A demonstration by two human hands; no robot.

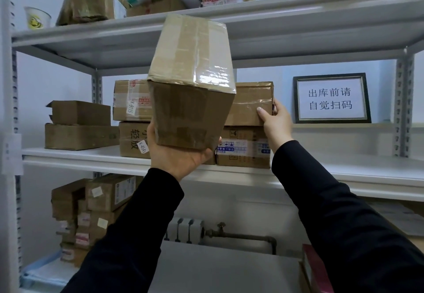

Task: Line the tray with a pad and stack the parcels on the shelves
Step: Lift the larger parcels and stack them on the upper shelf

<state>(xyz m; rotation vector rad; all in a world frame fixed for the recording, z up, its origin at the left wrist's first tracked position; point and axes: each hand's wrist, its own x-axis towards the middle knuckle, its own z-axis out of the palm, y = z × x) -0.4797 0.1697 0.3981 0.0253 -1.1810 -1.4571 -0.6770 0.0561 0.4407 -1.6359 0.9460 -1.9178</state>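
Observation:
My left hand point(176, 157) grips the bottom of a tall taped cardboard parcel point(192, 79) and holds it up in front of the middle shelf point(91, 157). My right hand point(276, 118) grips the right end of a brown parcel point(250, 104) that lies on top of a printed box point(244, 148) on that shelf. To the left stand two stacked parcels with white labels point(130, 120), partly hidden behind the raised parcel. A blue pad point(43, 274) lies at the bottom left.
Further left on the middle shelf lie two more boxes point(78, 127). A framed sign point(331, 98) stands at its right. The top shelf point(275, 6) carries wrapped parcels and a paper cup point(36, 18). Below, stacked boxes point(91, 207), a grey surface point(220, 269) and a pipe with a valve point(241, 235).

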